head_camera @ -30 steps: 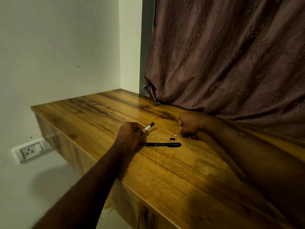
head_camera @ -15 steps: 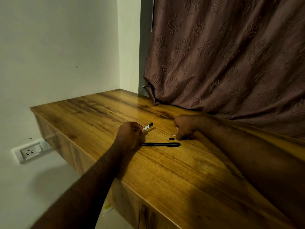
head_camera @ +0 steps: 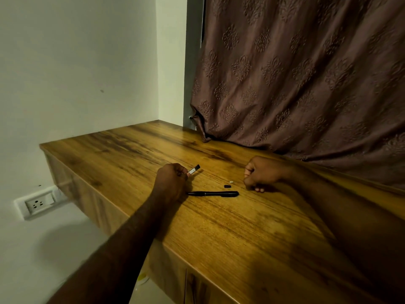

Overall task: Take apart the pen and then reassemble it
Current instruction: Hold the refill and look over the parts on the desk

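In the head view, we took the black pen body (head_camera: pixel 213 193) as our mark. It lay flat on the wooden desk (head_camera: pixel 241 249). Just beyond its left end our left hand (head_camera: pixel 171 183) pinched a slim part (head_camera: pixel 194 170), pale-sleeved and black-tipped. Beyond its right end our right hand (head_camera: pixel 260 174) rested with fingers curled; whether it held anything we could not tell. Between that hand and the body lay a small black piece (head_camera: pixel 227 186) and a tiny white piece (head_camera: pixel 231 182). We judged the pen lay apart, so the slim part wanted lining up with the bore and a straight push. The body looked smooth, round and tapering, the desk glossy-grained.
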{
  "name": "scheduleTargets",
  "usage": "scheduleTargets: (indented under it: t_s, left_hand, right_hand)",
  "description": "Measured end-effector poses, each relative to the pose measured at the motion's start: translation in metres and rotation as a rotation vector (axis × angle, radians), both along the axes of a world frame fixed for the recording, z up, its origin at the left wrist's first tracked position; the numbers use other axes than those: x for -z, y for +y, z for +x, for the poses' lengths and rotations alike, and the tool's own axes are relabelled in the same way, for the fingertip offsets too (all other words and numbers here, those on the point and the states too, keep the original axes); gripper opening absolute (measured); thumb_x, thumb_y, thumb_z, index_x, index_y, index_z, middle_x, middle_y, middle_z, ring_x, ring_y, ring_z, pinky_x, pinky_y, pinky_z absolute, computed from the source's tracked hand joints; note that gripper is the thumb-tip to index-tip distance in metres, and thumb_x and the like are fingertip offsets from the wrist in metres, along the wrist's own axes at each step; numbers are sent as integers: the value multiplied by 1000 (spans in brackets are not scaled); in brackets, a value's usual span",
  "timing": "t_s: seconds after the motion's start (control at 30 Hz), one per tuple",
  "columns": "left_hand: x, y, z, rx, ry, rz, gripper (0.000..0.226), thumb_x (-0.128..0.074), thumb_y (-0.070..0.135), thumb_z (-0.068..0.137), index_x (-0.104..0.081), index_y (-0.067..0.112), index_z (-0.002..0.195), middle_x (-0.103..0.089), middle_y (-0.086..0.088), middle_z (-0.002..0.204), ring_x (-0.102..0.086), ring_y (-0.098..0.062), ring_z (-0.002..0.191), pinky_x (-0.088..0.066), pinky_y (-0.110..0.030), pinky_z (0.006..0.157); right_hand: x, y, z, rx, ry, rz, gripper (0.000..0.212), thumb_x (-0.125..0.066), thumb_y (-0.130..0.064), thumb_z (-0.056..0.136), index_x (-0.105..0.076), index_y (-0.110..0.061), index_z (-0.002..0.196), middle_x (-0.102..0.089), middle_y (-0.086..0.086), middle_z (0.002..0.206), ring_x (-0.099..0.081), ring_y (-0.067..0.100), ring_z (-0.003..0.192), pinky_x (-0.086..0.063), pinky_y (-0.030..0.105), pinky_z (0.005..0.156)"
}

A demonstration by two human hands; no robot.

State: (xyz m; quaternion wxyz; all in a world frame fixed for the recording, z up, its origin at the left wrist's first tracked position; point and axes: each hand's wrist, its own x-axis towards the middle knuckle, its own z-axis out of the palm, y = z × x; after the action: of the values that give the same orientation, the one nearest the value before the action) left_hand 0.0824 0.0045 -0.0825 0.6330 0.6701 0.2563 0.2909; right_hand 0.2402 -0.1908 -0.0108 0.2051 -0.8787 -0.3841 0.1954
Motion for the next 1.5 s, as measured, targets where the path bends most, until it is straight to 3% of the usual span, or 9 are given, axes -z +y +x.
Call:
scheduleTargets:
  t_s: [0.3, 0.43, 0.5, 0.6, 0.77, 0.93, 1.03, 1.2, 1.5]
  left_hand:
    - [-8, -6, -5, -56, 85, 123, 10, -57, 5, 91, -65, 1, 85, -63, -11, 70, -59, -19, 54, -49, -27, 48]
    - [-7, 0, -7, -133, 267, 500, 6, -65, 9, 84, -70, 7, 87, -70, -11, 84, -60, -16, 64, -45, -24, 56]
    - [-7, 3, -8, -147, 284, 525, 11, -64, 9, 83, -71, 5, 92, -71, -13, 90, -62, -19, 73, -45, -25, 63]
    - [-5, 2, -9, -203, 239, 751, 23, -62, 24, 86, -70, 7, 99, -66, -13, 103, -61, -25, 93, -50, -33, 79]
    - [-7, -25, -22, 154, 233, 1291, 42, -51, 58, 81, -71, 27, 99, -64, 1, 99, -53, -18, 95, -45, -38, 81]
    - [-6, -23, -26, 175, 192, 1227, 21, -64, 37, 82, -73, 22, 92, -68, -2, 95, -58, -19, 92, -41, -27, 70]
    - [-2, -22, -27, 137, 184, 1136, 18, -67, 36, 81, -73, 20, 89, -64, 1, 89, -57, -16, 86, -40, -25, 67]
    - [-1, -18, -25, 97, 233, 1013, 16, -69, 36, 79, -72, 21, 86, -60, 3, 89, -56, -14, 80, -41, -24, 66]
    - [0, -17, -24, 94, 237, 979, 15, -69, 37, 79, -72, 23, 83, -57, 6, 85, -59, -15, 80, -41, -23, 65]
  right_hand:
    - [7, -17, -21, -6, 74, 146, 16, -57, 3, 81, -58, -8, 70, -61, 5, 49, -55, 10, 38, -49, 21, 42]
    - [12, -17, -22, 51, -60, 177, 7, -61, -3, 78, -66, 0, 77, -65, 12, 61, -56, 16, 47, -49, 26, 46]
    - [14, -16, -26, 39, -65, 164, 10, -64, -5, 79, -69, 3, 82, -63, 8, 61, -56, 15, 50, -49, 26, 48]
    - [16, -16, -34, 3, -81, 127, 7, -75, -16, 75, -73, -9, 78, -67, 3, 65, -59, 12, 56, -50, 27, 52]
    - [21, -15, -41, -8, -259, 84, 8, -79, -22, 73, -76, -15, 74, -64, -10, 59, -55, 0, 54, -41, 19, 55]
    - [19, -10, -45, 35, -353, 23, 6, -77, -16, 73, -74, -10, 74, -72, 2, 76, -66, 14, 74, -53, 31, 70]
    - [15, -4, -48, 33, -394, -66, 7, -71, -14, 72, -66, -9, 69, -68, 11, 73, -67, 24, 74, -56, 35, 64]
    - [7, 10, -54, 10, -422, -245, 19, -74, -21, 66, -56, -15, 65, -62, 2, 67, -64, 19, 62, -49, 27, 49]
    - [7, 9, -46, 1, -366, -219, 25, -76, -29, 60, -55, -17, 68, -62, 1, 69, -65, 18, 63, -54, 29, 53]
